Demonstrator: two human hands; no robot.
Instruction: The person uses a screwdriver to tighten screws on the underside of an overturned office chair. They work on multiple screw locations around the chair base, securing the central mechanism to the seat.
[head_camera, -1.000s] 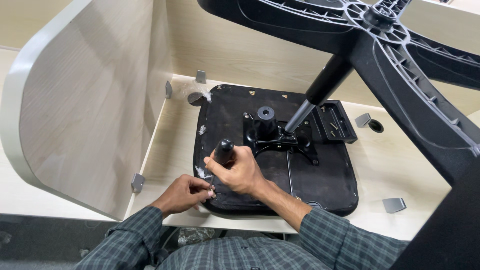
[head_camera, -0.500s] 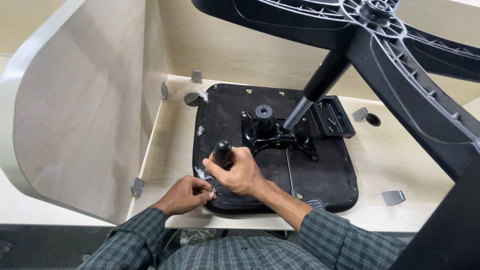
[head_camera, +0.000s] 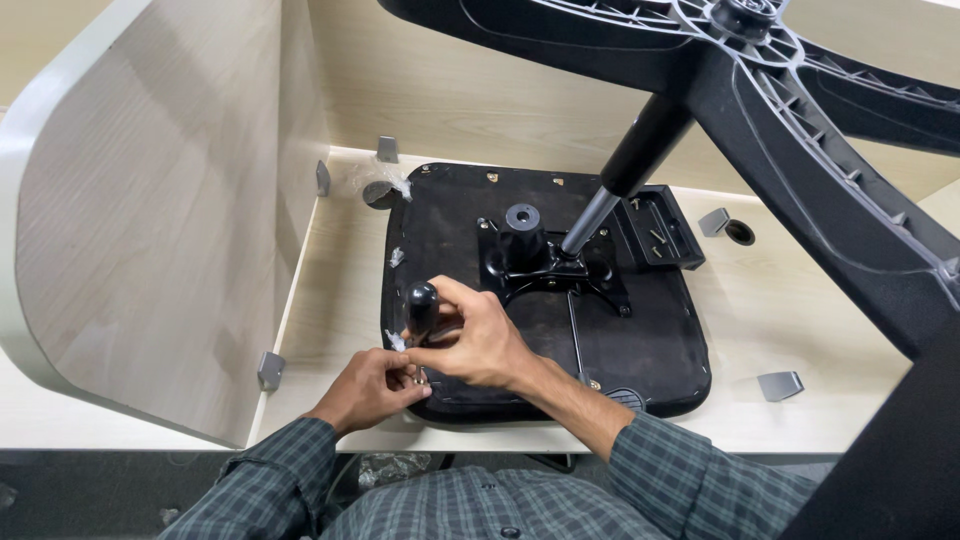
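An upturned black chair seat (head_camera: 640, 345) lies on a pale wooden desk (head_camera: 330, 300). A metal mechanism plate (head_camera: 545, 265) is bolted at its middle, and the gas cylinder (head_camera: 620, 185) rises from it to the black star base (head_camera: 800, 110) overhead. My right hand (head_camera: 475, 340) grips a black round-topped handle (head_camera: 420, 303) standing at the seat's front left corner. My left hand (head_camera: 372, 388) pinches a small part just below that handle, at the seat's edge; the part itself is too small to make out.
A tall wooden partition (head_camera: 150, 200) closes the left side, held by grey brackets (head_camera: 270, 370). More grey brackets (head_camera: 780, 385) sit at the right. A black tray with screws (head_camera: 660, 230) lies behind the seat. Cable holes (head_camera: 740, 232) are cut in the desk.
Both hands stay at the seat's front left corner with only slight finger movement. The view has shifted a little.
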